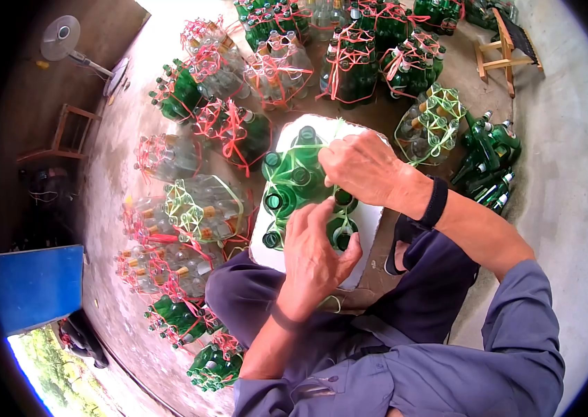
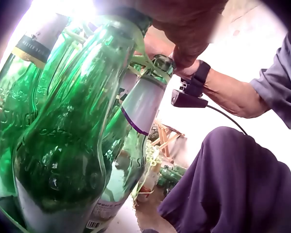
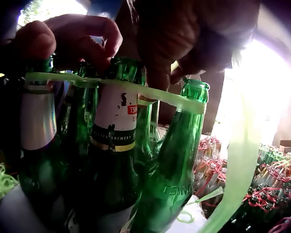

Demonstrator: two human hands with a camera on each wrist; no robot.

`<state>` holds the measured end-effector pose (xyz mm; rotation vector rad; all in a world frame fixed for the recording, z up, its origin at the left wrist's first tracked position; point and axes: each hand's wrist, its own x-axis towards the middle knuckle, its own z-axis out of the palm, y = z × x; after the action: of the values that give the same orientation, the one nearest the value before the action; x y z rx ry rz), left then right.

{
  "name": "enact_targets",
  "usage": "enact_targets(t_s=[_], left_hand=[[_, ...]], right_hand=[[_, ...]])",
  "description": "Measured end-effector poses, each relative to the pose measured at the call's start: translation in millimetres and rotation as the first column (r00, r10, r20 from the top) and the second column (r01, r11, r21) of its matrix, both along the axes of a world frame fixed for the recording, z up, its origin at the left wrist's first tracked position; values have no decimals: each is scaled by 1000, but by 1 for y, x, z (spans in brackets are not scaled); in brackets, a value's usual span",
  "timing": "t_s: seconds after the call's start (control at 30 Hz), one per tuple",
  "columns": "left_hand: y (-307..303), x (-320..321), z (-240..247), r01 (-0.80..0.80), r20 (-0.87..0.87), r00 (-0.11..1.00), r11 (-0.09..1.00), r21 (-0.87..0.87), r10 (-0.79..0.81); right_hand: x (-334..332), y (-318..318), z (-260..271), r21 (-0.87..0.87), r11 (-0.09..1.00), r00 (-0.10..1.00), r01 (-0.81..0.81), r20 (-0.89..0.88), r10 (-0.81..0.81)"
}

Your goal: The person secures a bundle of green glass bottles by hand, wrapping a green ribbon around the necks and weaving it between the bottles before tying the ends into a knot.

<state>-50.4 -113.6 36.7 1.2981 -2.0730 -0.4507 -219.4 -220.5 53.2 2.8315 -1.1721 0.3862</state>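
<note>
Several green glass bottles (image 1: 301, 176) stand bunched upright, with light-green strapping (image 3: 155, 94) around and between their necks. My right hand (image 1: 370, 167) is over the far right side of the bunch, fingers curled in and pinching the strapping; a loose length (image 3: 242, 145) hangs beside it in the right wrist view. My left hand (image 1: 311, 254) rests at the near bottle tops, its fingers loosely bent and thumb apart. In the left wrist view, part of that hand (image 2: 189, 22) covers the top of the bottles (image 2: 68, 141). The exact pinch point is hidden.
The bunch stands on a white board (image 1: 271, 258) between the person's knees. Tied bundles with red strapping (image 1: 221, 62) surround it at the left and far side. Loose green bottles (image 1: 490, 149) lie at the right, near a wooden stool (image 1: 506, 55). A fan (image 1: 61, 38) stands far left.
</note>
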Motion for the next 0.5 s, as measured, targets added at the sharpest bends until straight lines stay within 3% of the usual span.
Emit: enact_targets(t_s=[0.27,0.5], left_hand=[[-1,0,5,5,5,1000,999,48,-5],[-1,1,6,-1,26,1000,997,75,-1]], right_hand=[[-29,14,-21,13,993,948,117,296,-116],[-44,17,-45,279,959,785,59,580,-217]])
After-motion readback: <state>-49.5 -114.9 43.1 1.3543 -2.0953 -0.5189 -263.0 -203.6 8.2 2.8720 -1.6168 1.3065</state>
